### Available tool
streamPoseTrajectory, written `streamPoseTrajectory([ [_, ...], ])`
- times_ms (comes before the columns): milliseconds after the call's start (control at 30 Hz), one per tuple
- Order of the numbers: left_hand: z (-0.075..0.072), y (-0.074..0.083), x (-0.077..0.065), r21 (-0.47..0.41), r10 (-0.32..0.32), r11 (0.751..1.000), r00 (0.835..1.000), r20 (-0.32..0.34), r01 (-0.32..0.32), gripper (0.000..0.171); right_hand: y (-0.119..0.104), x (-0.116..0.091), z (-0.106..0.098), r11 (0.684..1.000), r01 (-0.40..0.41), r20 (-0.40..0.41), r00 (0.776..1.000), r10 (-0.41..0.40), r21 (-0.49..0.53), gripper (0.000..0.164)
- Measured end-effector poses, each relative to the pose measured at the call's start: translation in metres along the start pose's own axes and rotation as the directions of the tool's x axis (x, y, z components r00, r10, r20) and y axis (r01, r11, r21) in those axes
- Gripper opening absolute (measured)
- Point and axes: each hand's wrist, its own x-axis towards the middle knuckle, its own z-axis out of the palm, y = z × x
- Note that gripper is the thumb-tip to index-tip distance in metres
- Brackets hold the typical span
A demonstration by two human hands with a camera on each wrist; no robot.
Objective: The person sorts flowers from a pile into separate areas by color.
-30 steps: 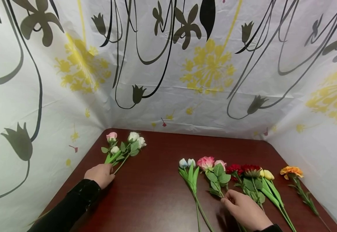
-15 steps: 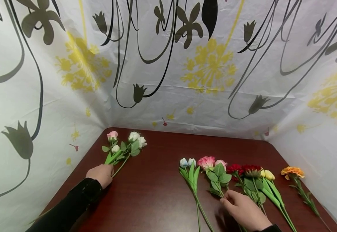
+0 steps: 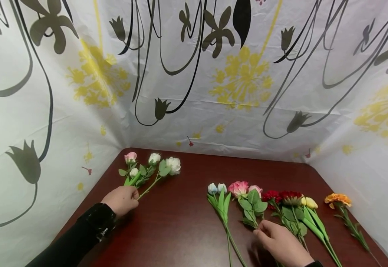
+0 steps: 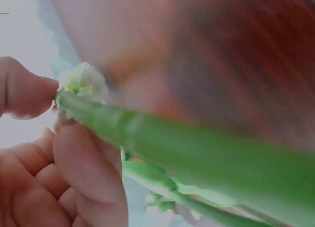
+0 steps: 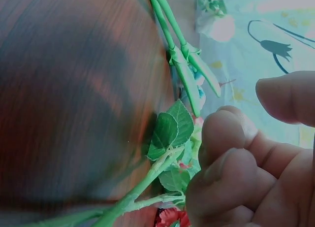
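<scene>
Along the table's L side, a black sleeve [image 3: 77,235] comes in from the near edge to the L hand [image 3: 120,200]. Its grip is closed: thumb + fingers pinch the green stem of a white bloom [image 3: 173,165], head view & L wrist view agree. Just beyond that hand, L to R: a pink rose [image 3: 130,157], a small white bud [image 3: 134,172] a bit nearer w/ bright green leaves, a white rose [image 3: 154,158], then the white bloom, its stem slanting far-R from the fingers.

Mid-scene is bare dark red-brown table [image 3: 180,218], shiny w/ light.

R of that, two pale blue tulips [image 3: 222,188] lie w/ heads to the far side, stems running toward the near edge & crossing. Next, a deep pink rose [image 3: 238,188] and a lighter pink rose [image 3: 255,190], side by side, green leaves below. The R hand [image 3: 282,241] is at the near end of those leaves: thumb apart from loosely bent fingers, grip slack; hard to say if the fingertips touch the stem.

Just beyond/R of it: a red flower [image 3: 270,196] touching a dark red flower [image 3: 290,198], then yellow tulips [image 3: 310,202] w/ long leaves. Farther R, well apart, an orange flower [image 3: 338,199], stem slanting near-R.

White curtain [image 3: 214,142] w/ grey, black & yellow floral print hangs at L, far & R sides.
</scene>
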Motion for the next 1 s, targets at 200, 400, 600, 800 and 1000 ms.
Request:
streamPoseTrajectory([
  [200, -0.01, 0.017, -0.006, -0.037, 0.038, 0.999, 0.999, 0.003, -0.037, 0.007, -0.001, -0.002, 0.001, 1.0, 0.013, -0.002, 1.0, -0.013, 0.008, 0.024],
  [400, -0.023, 0.036, -0.012, -0.096, 0.079, 0.992, 0.997, -0.02, -0.08, 0.007, 0.0, -0.004, 0.0, 0.999, 0.045, 0.013, 0.999, -0.045, 0.023, 0.027],
  [600, -0.036, 0.056, -0.017, -0.132, 0.111, 0.985, 0.993, -0.028, -0.114, 0.009, 0.0, -0.005, -0.002, 0.992, 0.117, 0.042, 0.992, -0.119, 0.057, 0.032],
  [800, -0.045, 0.074, -0.024, -0.164, 0.163, 0.972, 0.985, -0.06, -0.171, 0.012, -0.008, -0.004, -0.001, 0.975, 0.203, 0.065, 0.976, -0.209, 0.095, 0.029],
  [1000, -0.053, 0.091, -0.028, -0.223, 0.259, 0.935, 0.961, -0.098, -0.275, 0.015, -0.036, -0.009, 0.005, 0.941, 0.297, 0.1, 0.944, -0.315, 0.163, 0.033],
])
